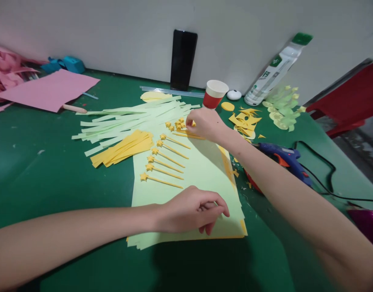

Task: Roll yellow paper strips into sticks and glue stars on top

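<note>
My right hand reaches to the far part of the light green paper sheets. Its fingers are pinched together over a small cluster of folded yellow paper stars and some thin yellow sticks; what lies between the fingertips is hidden. My left hand rests near the front of the sheets, fingers loosely curled and partly apart, with nothing visible in it. Between the hands lies a slanting row of several yellow star-tipped sticks, stars toward the left.
Green strips and yellow strips lie left. Behind stand a phone, paper cup and leaning white bottle. Yellow scraps and a corded blue glue gun are right. Pink paper lies far left.
</note>
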A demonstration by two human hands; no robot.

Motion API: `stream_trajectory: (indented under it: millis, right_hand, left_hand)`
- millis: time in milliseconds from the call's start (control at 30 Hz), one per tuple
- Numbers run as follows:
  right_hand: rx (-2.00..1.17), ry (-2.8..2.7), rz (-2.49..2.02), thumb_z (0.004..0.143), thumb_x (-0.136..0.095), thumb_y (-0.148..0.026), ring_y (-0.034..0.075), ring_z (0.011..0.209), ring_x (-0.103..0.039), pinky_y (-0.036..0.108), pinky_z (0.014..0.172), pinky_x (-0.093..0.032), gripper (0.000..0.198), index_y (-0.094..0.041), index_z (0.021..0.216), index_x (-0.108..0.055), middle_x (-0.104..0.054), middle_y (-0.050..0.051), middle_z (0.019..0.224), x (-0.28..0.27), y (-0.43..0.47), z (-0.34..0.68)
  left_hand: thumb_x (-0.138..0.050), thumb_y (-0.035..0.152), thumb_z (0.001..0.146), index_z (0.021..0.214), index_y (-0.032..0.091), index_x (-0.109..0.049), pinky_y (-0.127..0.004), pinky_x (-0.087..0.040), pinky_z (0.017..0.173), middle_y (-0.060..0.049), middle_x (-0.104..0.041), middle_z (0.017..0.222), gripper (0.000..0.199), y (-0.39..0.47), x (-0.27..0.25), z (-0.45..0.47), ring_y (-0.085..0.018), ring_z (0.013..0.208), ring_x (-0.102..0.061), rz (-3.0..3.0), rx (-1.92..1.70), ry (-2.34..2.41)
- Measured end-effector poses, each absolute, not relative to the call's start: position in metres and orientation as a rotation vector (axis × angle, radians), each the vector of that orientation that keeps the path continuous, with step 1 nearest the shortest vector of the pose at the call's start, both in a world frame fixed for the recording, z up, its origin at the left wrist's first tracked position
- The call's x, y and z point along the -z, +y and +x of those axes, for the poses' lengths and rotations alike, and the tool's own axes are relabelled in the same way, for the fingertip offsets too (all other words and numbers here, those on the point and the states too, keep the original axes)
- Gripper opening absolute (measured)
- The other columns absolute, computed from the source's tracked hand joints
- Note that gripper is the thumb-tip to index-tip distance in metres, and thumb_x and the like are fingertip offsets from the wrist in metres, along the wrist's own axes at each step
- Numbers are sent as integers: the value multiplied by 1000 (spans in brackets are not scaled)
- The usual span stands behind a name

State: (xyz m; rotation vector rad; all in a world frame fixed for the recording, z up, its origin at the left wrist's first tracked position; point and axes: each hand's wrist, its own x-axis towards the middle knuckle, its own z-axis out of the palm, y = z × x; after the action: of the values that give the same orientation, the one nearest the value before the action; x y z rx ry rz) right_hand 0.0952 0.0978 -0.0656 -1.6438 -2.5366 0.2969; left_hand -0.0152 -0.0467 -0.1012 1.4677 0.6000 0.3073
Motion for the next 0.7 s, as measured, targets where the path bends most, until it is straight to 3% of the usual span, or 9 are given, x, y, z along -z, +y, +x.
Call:
stream_trajectory:
  millis: [133, 233, 367, 533, 700]
  right_hand:
    - [-552, -2233, -1503, 82, -50, -18, 14, 84, -54, 30, 78, -44, 11, -10, 84, -58, -60, 8, 90, 51, 83, 105]
    - [-863, -1994, -1389, 87, -40, -26, 8, 63, -52, 22, 54, -43, 20, -12, 91, -54, -61, 6, 85, 40, 52, 119]
    - [-1166, -1741, -1298, 83, -45, -32, 3, 44, -42, 18, 38, -35, 23, -15, 96, -54, -60, 2, 80, 40, 0, 141]
    - [-1703, -1119, -1158, 75, -63, -28, 3, 40, -46, 16, 40, -41, 16, -18, 85, -56, -57, -5, 62, 59, -38, 158]
    - [-1695, -1060, -1183, 73, -65, -27, 7, 47, -55, 17, 41, -43, 17, -16, 81, -55, -60, -1, 62, 69, -47, 161]
  left_hand:
    - [-41, 15, 86, 84, 13, -57, -13, -38, 49, 5, -53, 56, 17, -47, 101, -14, -3, 45, -47, 1381, -328, 614]
    - [-38, 19, 88, 87, 13, -55, -14, -39, 48, 3, -55, 64, 17, -48, 101, -12, -3, 44, -47, 1308, -382, 626]
    - [-36, 22, 89, 91, 13, -53, -15, -37, 48, -1, -59, 77, 19, -48, 100, -11, -3, 46, -52, 1245, -448, 636]
    - [-39, 26, 88, 81, 12, -54, -17, -36, 47, -1, -59, 73, 21, -45, 99, -12, -6, 50, -56, 1182, -485, 604]
    - [-44, 31, 86, 80, 12, -55, -17, -38, 47, -2, -61, 71, 23, -44, 100, -12, -6, 49, -56, 1140, -443, 589]
